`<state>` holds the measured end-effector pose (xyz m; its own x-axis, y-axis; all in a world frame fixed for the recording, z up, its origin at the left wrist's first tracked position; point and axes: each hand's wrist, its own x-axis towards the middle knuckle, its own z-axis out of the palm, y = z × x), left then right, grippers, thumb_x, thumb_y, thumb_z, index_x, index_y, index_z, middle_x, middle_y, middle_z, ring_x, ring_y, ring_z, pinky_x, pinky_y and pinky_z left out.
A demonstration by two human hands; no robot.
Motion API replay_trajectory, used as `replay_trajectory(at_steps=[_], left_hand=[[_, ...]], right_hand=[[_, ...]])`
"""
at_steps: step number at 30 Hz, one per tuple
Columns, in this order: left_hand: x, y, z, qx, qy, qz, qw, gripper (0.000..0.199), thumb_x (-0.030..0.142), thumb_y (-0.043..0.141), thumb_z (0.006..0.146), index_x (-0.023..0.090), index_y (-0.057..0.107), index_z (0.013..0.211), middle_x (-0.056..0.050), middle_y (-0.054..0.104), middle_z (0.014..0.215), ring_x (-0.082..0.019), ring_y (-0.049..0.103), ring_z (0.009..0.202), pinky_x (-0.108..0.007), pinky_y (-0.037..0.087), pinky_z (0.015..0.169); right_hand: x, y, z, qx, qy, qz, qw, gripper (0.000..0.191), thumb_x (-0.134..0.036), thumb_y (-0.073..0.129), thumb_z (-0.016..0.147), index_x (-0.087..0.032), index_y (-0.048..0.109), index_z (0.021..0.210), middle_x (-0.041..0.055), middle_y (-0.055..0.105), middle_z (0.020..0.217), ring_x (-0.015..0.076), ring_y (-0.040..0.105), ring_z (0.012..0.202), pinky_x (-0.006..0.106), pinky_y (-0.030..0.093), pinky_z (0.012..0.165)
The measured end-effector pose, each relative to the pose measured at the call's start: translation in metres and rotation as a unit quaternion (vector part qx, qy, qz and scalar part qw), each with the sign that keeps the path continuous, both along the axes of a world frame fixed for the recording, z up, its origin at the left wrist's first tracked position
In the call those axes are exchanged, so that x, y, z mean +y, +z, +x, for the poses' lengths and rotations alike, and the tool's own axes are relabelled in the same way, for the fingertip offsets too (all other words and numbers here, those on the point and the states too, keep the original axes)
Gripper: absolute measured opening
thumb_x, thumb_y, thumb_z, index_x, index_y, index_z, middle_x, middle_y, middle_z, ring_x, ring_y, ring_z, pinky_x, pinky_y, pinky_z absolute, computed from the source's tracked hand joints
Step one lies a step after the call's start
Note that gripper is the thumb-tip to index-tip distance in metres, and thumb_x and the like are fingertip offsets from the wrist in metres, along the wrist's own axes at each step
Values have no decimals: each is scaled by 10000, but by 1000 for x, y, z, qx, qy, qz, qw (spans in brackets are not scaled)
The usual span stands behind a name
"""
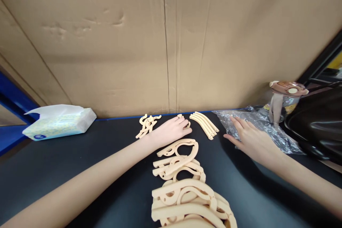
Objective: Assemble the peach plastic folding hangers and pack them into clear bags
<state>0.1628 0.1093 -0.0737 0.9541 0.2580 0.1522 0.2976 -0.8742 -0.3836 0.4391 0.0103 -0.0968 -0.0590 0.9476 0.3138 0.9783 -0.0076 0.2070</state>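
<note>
Palm down at the back of the table, my left hand (172, 128) has its fingers curled over beige plastic hanger pieces, which show only at their edges. Left of it is a small pile of beige hooks (146, 125). On its other side, slim curved hanger arms (204, 125) lie side by side. Folded beige hangers (184, 188) form an overlapping row below my left hand, running toward me. My right hand (251, 140) is open with fingers stretched, over the near left part of a clear crinkled plastic bag (278, 137); whether it touches the bag I cannot tell.
A tissue pack (60, 123) lies at the back left of the black table (112, 192). At the right stand a drink bottle (287, 96) with a strap and a glossy black object (317, 124). A cardboard wall (120, 60) closes off the back.
</note>
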Motion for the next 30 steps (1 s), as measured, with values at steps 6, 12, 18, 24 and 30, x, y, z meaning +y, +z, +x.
replay_trajectory(at_steps=[6, 12, 18, 24, 30], left_hand=[[-5, 5, -10, -4, 8, -4, 1000, 283, 82, 411, 931, 194, 549, 1151, -99, 559, 1153, -229, 510, 1070, -337, 381, 873], [-22, 11, -32, -35, 45, -88, 994, 389, 31, 427, 891, 199, 491, 1236, -88, 526, 1232, -219, 525, 1057, -331, 405, 857], [-49, 26, -56, -53, 145, -233, 960, 239, 310, 430, 954, 181, 565, 1102, -53, 603, 996, -208, 572, 919, -314, 441, 776], [-52, 16, -61, -121, 226, -384, 887, 193, 267, 528, 872, 186, 588, 1037, -21, 630, 881, -178, 598, 783, -265, 435, 656], [-37, 15, -56, -210, 273, -465, 816, 189, 206, 485, 830, 164, 599, 975, -10, 646, 779, -151, 594, 714, -247, 436, 646]], right_hand=[[17, -25, 28, 76, 75, -41, 993, 670, -551, 252, 930, -113, 284, 1435, 164, 308, 1485, 292, 262, 1373, 480, 316, 1075], [43, -19, 30, 124, 86, -78, 986, 608, -551, 234, 936, -164, 427, 1364, 133, 377, 1456, 276, 309, 1356, 472, 322, 1064], [57, 8, 18, 48, 92, -41, 994, 438, -420, 287, 955, -171, 647, 984, 113, 671, 1036, 275, 592, 1001, 416, 428, 873], [38, 37, -66, 53, 264, -4, 963, 298, -337, 394, 952, -184, 635, 1036, 94, 659, 1036, 245, 562, 990, 381, 377, 907], [38, 28, -119, 104, 379, -96, 914, 272, -326, 439, 949, -179, 641, 1056, 61, 645, 964, 203, 558, 910, 345, 404, 841]])
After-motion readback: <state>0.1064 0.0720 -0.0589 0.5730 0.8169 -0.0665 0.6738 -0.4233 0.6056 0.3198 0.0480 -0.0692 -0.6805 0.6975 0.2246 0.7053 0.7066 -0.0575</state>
